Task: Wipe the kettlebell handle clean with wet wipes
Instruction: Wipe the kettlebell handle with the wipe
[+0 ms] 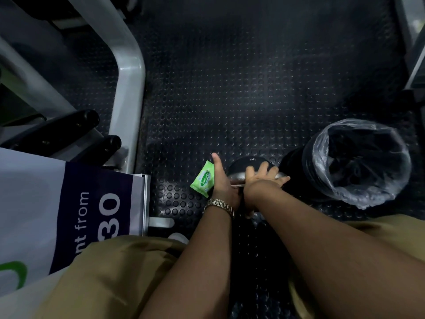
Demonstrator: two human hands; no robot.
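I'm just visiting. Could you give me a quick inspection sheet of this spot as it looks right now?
Surface: black studded rubber floor.
Job's things: kettlebell on floor; green wipes pack beside it; no loose wipe visible.
Clutter: lined bin at right.
Hands: left hand at handle, fingers hidden; right hand flat across handle.
Cables: nothing seen.
Surroundings: grey machine frame, printed banner.
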